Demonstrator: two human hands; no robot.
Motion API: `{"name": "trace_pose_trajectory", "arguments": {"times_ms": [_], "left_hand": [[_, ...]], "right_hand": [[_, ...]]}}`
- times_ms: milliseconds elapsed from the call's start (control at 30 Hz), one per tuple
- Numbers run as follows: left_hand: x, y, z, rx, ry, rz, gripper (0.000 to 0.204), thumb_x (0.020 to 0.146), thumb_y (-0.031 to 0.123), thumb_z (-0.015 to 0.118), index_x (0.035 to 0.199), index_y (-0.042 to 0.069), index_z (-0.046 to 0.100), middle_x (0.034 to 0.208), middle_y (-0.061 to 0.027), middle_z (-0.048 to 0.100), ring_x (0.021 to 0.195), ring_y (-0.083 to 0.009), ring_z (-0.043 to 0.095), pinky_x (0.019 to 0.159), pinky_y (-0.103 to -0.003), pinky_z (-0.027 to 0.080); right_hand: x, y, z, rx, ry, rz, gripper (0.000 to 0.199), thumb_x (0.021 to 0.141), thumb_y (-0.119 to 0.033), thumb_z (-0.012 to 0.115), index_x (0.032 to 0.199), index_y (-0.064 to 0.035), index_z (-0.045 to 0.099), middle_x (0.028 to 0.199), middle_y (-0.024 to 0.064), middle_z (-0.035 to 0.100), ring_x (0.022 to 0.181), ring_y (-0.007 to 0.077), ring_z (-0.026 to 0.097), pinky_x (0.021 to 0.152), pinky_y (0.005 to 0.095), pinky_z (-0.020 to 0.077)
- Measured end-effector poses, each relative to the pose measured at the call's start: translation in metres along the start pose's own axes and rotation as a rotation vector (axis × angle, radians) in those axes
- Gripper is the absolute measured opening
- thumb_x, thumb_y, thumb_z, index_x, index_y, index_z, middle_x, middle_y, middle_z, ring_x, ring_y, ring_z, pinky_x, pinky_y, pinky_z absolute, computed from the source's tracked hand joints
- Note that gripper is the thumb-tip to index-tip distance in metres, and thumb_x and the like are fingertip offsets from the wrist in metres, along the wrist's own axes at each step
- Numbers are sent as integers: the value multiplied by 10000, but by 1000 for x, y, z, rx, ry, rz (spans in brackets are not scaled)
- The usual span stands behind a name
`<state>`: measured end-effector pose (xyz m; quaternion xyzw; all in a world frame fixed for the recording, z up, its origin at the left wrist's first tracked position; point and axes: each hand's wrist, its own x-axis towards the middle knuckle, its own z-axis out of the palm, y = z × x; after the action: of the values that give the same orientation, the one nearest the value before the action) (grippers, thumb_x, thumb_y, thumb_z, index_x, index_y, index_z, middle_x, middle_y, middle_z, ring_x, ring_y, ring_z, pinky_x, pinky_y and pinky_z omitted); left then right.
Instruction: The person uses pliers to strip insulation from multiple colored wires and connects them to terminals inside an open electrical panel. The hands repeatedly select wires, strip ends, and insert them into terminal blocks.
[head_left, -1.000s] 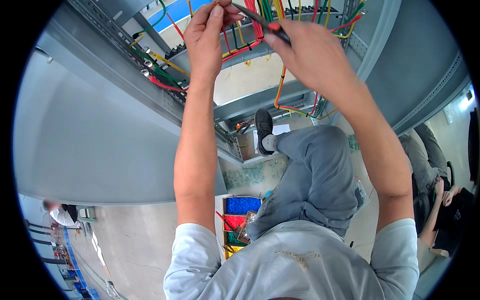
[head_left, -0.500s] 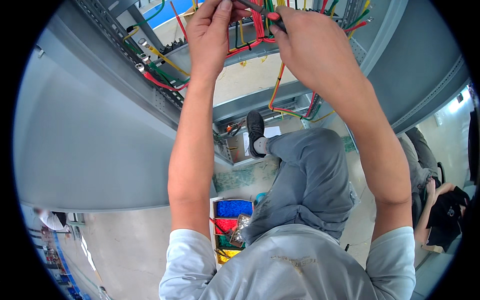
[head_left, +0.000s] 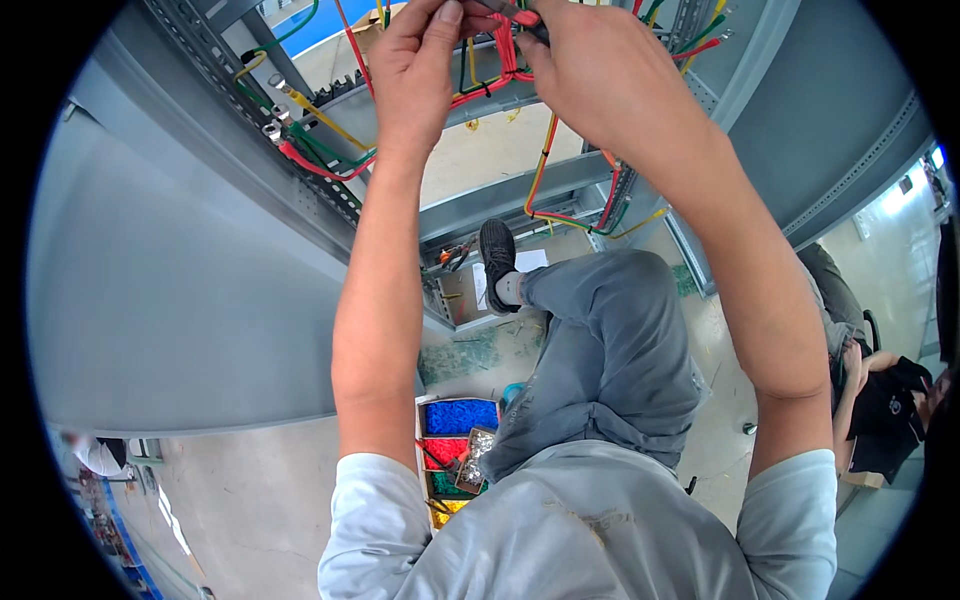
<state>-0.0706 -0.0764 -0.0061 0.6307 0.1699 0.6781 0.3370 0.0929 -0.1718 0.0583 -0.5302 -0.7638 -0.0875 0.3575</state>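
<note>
At the upper edge, my left hand (head_left: pixel 413 80) is closed, thumb against curled fingers. What it pinches is hidden. Just to its right, my right hand (head_left: pixel 610 85) is wrapped round a hand tool (head_left: pixel 524 17) with a red and dark handle and a grey front part pointing at my left fingers. Its exact kind cannot be made out. Beneath both hands runs a bundle of red wires (head_left: pixel 505 50), tied along a grey crossbar of the metal cabinet frame (head_left: pixel 560 185). Left of my left wrist, yellow, green and red cables (head_left: pixel 325 118) end in metal lugs.
A large grey panel (head_left: pixel 190 290) curves along the left, another (head_left: pixel 850 120) on the right. By my bent leg stands a divided box (head_left: pixel 420 425) of blue, red, green and yellow small parts. A person (head_left: pixel 885 420) sits at the far right.
My right hand and the tool have shifted slightly left and up, nearer my left hand. The whole view has moved a little. Both hands keep their grip.
</note>
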Motion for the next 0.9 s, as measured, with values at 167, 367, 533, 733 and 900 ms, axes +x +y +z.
{"name": "trace_pose_trajectory", "arguments": {"times_ms": [167,367,533,733,900], "left_hand": [[-4,-10,-1,-56,63,5,249,1051,145,582,1213,-20,674,1087,-80,725,983,-144,681,881,-291,545],[-5,-7,0,-76,53,13,290,1056,145,568,1267,-43,637,1167,-128,716,1055,-198,686,948,-338,543],[-4,-6,-3,-237,81,-20,321,1065,154,549,1308,-51,593,1146,-148,712,1027,-225,691,956,-361,544],[15,-8,-17,-194,143,-22,257,1061,179,567,1214,-16,639,1021,-92,713,899,-165,679,885,-321,553],[23,-17,-16,-231,100,4,241,1056,190,580,1197,7,650,988,-75,713,872,-151,674,859,-305,554]], "right_hand": [[0,0,-5,198,-233,40,208,918,-155,614,999,34,650,884,289,701,878,443,700,766,528,553],[3,0,15,700,-480,246,280,942,-250,688,817,-25,579,595,46,551,502,120,544,478,299,449],[8,-5,23,912,-559,287,256,942,-243,639,796,-35,609,624,29,562,571,120,581,556,311,507],[-1,31,47,659,-362,136,277,965,-277,622,870,-19,656,713,62,651,640,142,629,603,294,512],[-96,64,69,1189,-806,457,418,1030,-343,609,1226,26,626,870,74,692,804,144,678,683,286,532]]}}
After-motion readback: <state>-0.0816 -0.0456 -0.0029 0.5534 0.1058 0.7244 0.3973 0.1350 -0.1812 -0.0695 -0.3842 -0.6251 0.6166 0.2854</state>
